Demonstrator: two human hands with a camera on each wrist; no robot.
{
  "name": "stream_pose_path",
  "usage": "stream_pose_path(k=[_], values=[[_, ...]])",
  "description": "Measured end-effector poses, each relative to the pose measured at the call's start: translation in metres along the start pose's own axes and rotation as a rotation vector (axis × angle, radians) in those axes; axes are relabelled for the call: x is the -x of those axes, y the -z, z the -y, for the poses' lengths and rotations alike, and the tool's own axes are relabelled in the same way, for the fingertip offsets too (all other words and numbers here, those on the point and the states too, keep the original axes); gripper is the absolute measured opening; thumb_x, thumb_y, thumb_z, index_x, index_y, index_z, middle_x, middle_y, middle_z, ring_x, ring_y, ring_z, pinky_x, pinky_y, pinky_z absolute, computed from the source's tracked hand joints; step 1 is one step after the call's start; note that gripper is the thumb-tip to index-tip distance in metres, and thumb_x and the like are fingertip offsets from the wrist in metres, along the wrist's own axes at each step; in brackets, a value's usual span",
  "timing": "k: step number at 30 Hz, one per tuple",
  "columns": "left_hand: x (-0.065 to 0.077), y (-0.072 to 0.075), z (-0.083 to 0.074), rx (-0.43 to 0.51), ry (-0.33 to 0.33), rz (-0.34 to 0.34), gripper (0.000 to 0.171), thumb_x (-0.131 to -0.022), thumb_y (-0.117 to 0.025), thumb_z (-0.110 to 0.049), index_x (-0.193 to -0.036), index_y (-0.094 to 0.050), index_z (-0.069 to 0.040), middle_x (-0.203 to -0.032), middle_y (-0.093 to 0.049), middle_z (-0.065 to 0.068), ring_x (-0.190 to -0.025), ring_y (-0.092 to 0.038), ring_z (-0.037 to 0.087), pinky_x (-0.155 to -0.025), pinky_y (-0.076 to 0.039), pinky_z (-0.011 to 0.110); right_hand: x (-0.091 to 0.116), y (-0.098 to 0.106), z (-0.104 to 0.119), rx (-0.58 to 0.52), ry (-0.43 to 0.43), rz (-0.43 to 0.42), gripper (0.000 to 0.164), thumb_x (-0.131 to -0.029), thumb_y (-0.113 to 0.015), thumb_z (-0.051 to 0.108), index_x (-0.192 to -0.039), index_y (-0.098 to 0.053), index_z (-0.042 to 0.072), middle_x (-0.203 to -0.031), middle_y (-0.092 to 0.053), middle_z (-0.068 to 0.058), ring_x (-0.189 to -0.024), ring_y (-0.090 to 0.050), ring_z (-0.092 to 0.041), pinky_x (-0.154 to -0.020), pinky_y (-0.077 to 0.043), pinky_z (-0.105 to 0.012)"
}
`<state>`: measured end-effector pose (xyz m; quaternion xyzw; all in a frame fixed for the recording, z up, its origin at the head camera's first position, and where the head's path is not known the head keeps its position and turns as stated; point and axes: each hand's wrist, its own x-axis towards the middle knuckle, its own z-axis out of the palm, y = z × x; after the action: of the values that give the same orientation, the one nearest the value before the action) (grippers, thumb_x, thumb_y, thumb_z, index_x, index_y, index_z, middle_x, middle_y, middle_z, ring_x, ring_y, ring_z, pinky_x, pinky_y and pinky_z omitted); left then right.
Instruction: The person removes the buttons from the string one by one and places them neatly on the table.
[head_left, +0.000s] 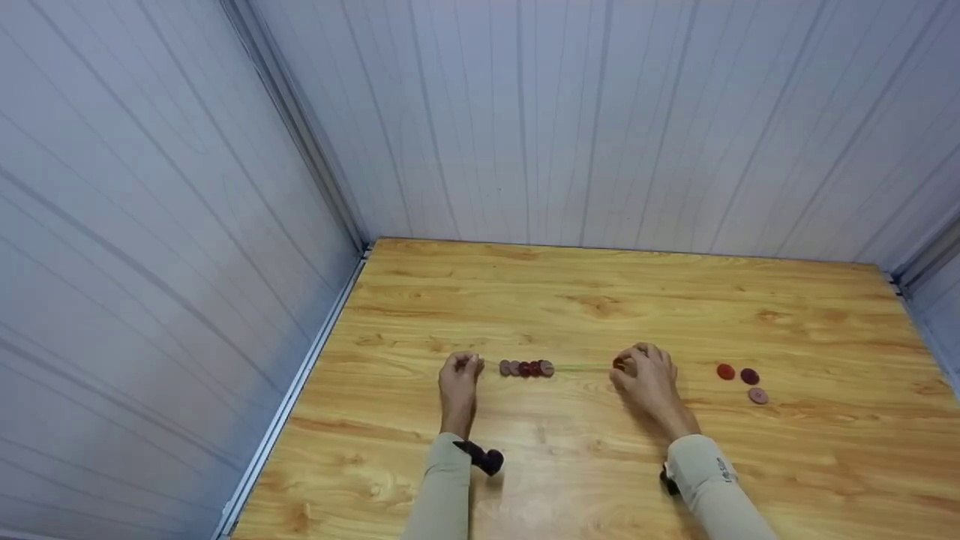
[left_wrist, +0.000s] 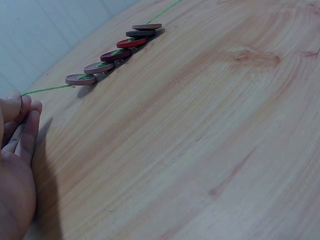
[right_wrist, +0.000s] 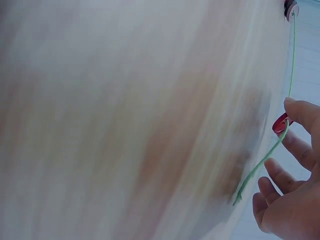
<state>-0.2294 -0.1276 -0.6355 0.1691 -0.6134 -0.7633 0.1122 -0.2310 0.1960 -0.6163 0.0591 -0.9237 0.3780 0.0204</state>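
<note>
A green string (left_wrist: 50, 89) runs between my two hands, threaded through a row of several overlapping buttons (head_left: 526, 368) in pinkish brown, dark and red. My left hand (head_left: 460, 382) pinches the string's left end between thumb and forefinger, a short way from the row. Further right, my right hand (head_left: 649, 376) holds a red button (right_wrist: 281, 123) between thumb and forefinger. In the right wrist view the string passes through this button, and its loose end hangs down past the lower fingers. A gap of bare string separates the red button from the row.
To the right of my right hand lie three loose buttons: a red button (head_left: 725, 371), a dark purple button (head_left: 749, 376) and a pinkish button (head_left: 758, 395). The wooden table (head_left: 570, 307) meets pale panelled walls (head_left: 510, 135) at the back and left.
</note>
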Motion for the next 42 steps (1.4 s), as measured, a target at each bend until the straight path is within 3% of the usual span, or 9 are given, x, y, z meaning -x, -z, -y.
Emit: stream_pose_path(k=[10, 21, 33, 42], values=[[0.000, 0.000, 0.000, -0.010, -0.015, -0.002, 0.014, -0.093, -0.061, -0.005, -0.100, -0.057, 0.007, -0.098, -0.060, 0.017, -0.100, -0.063, 0.033, -0.093, -0.055, 0.033, 0.002, 0.007, -0.007, 0.010, -0.017, -0.001, 0.029, -0.091, -0.066, 0.026, -0.113, -0.062, 0.008, -0.136, -0.042, -0.021, -0.128, -0.028, -0.043, -0.106, -0.017, -0.063], [0.001, 0.002, -0.003, -0.006, 0.001, 0.050, 0.018, -0.094, -0.057, -0.001, -0.106, -0.055, 0.013, -0.103, -0.057, 0.026, -0.107, -0.058, 0.044, -0.098, -0.052, 0.042, 0.006, 0.015, -0.014, 0.021, -0.020, -0.020, 0.033, -0.091, -0.066, 0.029, -0.114, -0.062, 0.006, -0.137, -0.041, -0.024, -0.128, -0.028, -0.046, -0.104, -0.018, -0.066], [-0.001, 0.001, 0.003, -0.041, -0.038, 0.008, 0.015, -0.093, -0.060, -0.006, -0.102, -0.058, 0.006, -0.096, -0.059, 0.015, -0.100, -0.063, 0.033, -0.092, -0.055, 0.034, 0.009, 0.022, -0.018, 0.009, -0.037, -0.012, 0.035, -0.090, -0.067, 0.028, -0.116, -0.061, 0.006, -0.139, -0.039, -0.025, -0.131, -0.025, -0.047, -0.106, -0.015, -0.067], [0.001, 0.002, 0.001, -0.051, -0.028, 0.006, 0.013, -0.093, -0.061, -0.007, -0.101, -0.059, 0.004, -0.096, -0.059, 0.015, -0.099, -0.064, 0.030, -0.091, -0.056, 0.033, 0.013, 0.027, -0.024, 0.028, -0.044, -0.008, 0.035, -0.091, -0.065, 0.029, -0.117, -0.060, 0.006, -0.138, -0.039, -0.025, -0.130, -0.026, -0.047, -0.105, -0.016, -0.067]])
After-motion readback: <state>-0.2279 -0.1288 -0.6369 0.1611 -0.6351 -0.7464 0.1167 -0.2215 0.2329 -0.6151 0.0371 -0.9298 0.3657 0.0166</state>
